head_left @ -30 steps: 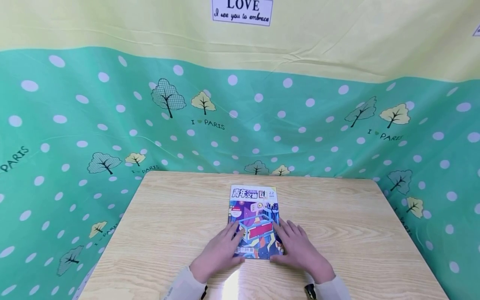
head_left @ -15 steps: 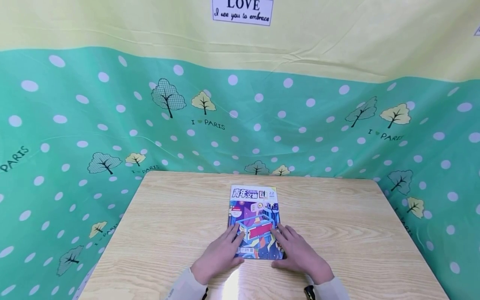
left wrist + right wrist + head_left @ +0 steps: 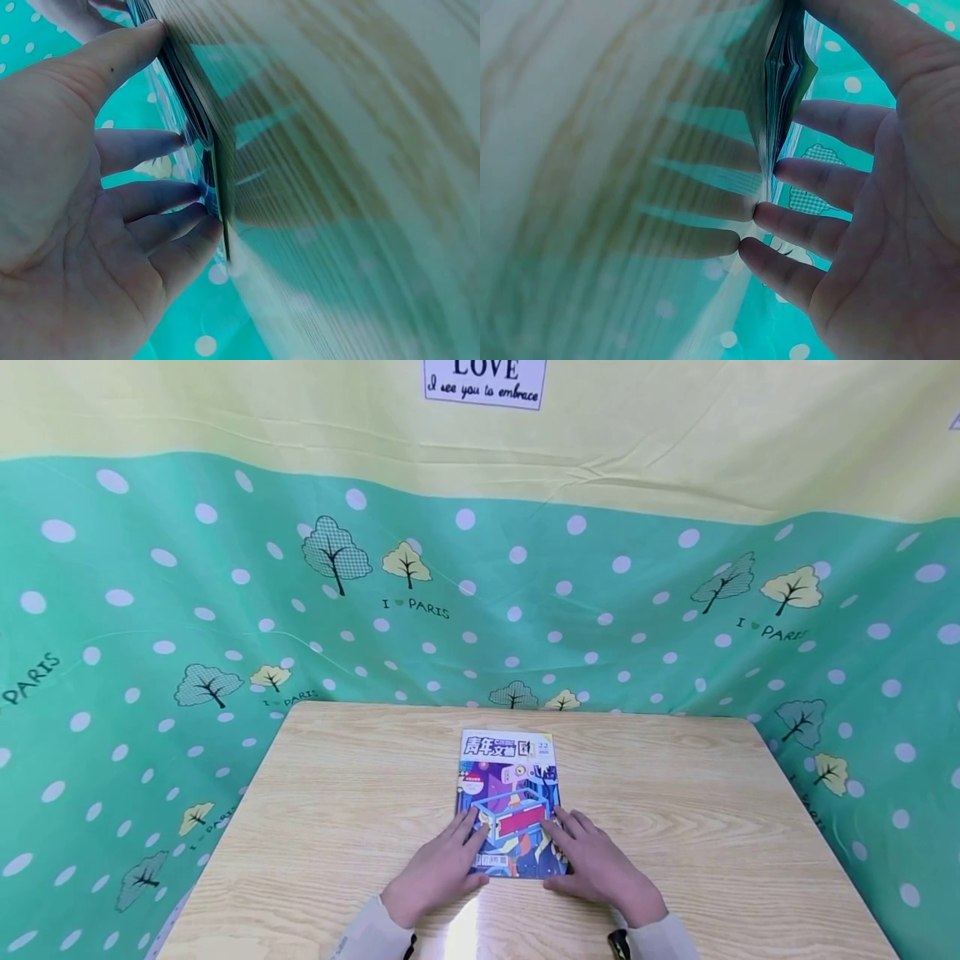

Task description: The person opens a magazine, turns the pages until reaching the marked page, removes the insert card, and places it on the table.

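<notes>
Magazine on bench, 2 hands at its near end.
Magazine (image 3: 509, 802) lies flat, mid-bench (image 3: 337, 810), long side running front to back. Left hand (image 3: 437, 870) on its near-left corner, right hand (image 3: 600, 864) on near-right corner, fingers touching cover. Cloth backdrop (image 3: 225, 610) behind & either side of bench; sign (image 3: 484, 382) on it, above, center.

bare table (image 3: 675, 793) either side, curtain (image 3: 225, 610) behind
</notes>
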Demonstrator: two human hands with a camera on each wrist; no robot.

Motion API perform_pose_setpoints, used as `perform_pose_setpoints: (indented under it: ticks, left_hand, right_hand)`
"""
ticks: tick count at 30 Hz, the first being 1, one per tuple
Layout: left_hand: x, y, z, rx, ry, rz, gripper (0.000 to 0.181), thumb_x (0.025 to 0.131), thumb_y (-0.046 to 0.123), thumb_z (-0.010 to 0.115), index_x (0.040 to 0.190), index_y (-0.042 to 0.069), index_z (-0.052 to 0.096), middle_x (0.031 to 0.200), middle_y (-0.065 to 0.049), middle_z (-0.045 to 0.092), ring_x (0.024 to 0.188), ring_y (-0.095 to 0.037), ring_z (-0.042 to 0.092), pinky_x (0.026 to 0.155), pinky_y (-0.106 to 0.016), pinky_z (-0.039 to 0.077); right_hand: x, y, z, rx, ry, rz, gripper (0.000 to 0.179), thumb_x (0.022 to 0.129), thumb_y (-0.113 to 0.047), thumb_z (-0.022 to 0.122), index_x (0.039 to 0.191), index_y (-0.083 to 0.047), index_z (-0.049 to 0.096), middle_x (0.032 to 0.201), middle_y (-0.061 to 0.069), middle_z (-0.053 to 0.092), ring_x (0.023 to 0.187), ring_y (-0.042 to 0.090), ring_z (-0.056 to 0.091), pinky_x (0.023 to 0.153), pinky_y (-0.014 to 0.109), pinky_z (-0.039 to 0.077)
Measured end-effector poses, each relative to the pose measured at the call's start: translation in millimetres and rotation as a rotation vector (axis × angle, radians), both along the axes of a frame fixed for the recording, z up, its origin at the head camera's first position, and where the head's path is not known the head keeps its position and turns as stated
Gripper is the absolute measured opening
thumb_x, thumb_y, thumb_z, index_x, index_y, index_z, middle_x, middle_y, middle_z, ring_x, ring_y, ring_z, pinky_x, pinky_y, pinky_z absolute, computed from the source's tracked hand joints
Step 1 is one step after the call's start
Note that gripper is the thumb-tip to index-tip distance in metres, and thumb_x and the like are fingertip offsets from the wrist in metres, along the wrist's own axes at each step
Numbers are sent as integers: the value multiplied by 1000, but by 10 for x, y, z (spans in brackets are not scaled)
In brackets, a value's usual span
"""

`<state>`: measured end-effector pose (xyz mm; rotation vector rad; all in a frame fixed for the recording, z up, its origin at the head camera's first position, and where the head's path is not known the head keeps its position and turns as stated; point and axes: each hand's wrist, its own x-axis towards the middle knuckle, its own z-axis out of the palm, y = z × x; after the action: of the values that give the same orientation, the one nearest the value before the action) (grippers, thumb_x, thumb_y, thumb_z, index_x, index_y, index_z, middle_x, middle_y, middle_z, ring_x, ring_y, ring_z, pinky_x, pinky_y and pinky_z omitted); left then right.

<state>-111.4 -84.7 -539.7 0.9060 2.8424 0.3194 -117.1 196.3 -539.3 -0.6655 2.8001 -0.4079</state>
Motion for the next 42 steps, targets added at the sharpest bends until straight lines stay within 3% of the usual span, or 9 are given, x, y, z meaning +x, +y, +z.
perform_pose_setpoints:
  ticks: [10, 15, 19, 25, 28, 32, 35, 38, 42]
  left_hand:
    - [-8, -15, 17, 21, -41, 8, 74, 95, 49, 65, 151, 5, 44, 159, -22, 29, 146, -38, 26, 115, -48, 36]
    - [-14, -15, 34, 16, -68, 8, 74, 96, 51, 63, 151, 7, 43, 159, -21, 28, 146, -38, 26, 115, -48, 36]
    - [-17, -25, 53, 21, -78, 5, 73, 97, 51, 61, 151, 7, 43, 160, -21, 28, 146, -38, 26, 115, -49, 37]
    - [-25, -58, 68, 41, -108, -2, 68, 100, 49, 56, 152, 8, 42, 161, -19, 25, 147, -36, 24, 116, -49, 34]
    - [-26, -72, 68, 55, -123, -3, 66, 101, 48, 54, 152, 9, 41, 162, -18, 23, 148, -35, 22, 117, -49, 32]
    - [-28, -80, 66, 66, -130, 0, 64, 102, 47, 51, 153, 9, 41, 162, -18, 22, 148, -35, 21, 117, -49, 32]
    - [-28, -80, 68, 67, -139, 2, 62, 103, 47, 49, 153, 10, 41, 162, -17, 22, 148, -34, 21, 117, -49, 31]
    - [-27, -84, 65, 67, -140, 2, 60, 104, 46, 48, 153, 10, 41, 163, -17, 22, 148, -34, 21, 117, -49, 31]
    - [-22, -89, 52, 68, -130, 1, 59, 105, 44, 47, 153, 10, 42, 162, -17, 23, 148, -34, 22, 117, -49, 32]
  right_hand:
    - [8, 27, 50, -27, -35, -1, 80, 88, -57, 70, 152, -16, 45, 159, 17, 31, 142, 46, 29, 111, 66, 33]
    - [28, 55, 90, -58, -21, -1, 74, 91, -57, 66, 148, -14, 50, 156, 15, 38, 140, 43, 35, 110, 64, 35]
    - [48, 71, 101, -92, 15, -47, 69, 93, -55, 64, 145, -11, 53, 150, 14, 47, 136, 38, 43, 110, 58, 40]
    - [54, 54, 99, -59, 141, -220, 72, 94, -59, 61, 140, -4, 56, 134, 17, 60, 124, 36, 56, 103, 53, 49]
    - [44, 36, 111, -11, 163, -285, 73, 94, -63, 56, 131, 0, 62, 122, 19, 65, 115, 37, 60, 97, 53, 53]
    - [27, 7, 114, 13, 135, -323, 67, 95, -67, 50, 114, -5, 70, 98, 8, 69, 92, 27, 65, 79, 46, 59]
    - [24, -3, 94, -34, 159, -319, 60, 98, -65, 47, 104, -11, 73, 89, 0, 67, 85, 20, 62, 75, 41, 58]
    - [36, 0, 73, -111, 221, -288, 52, 102, -56, 46, 104, -12, 74, 96, 1, 70, 95, 21, 63, 85, 41, 57]
    - [71, 5, 80, -219, 250, -259, 43, 108, -40, 44, 119, -9, 72, 116, 8, 70, 112, 26, 62, 101, 45, 52]
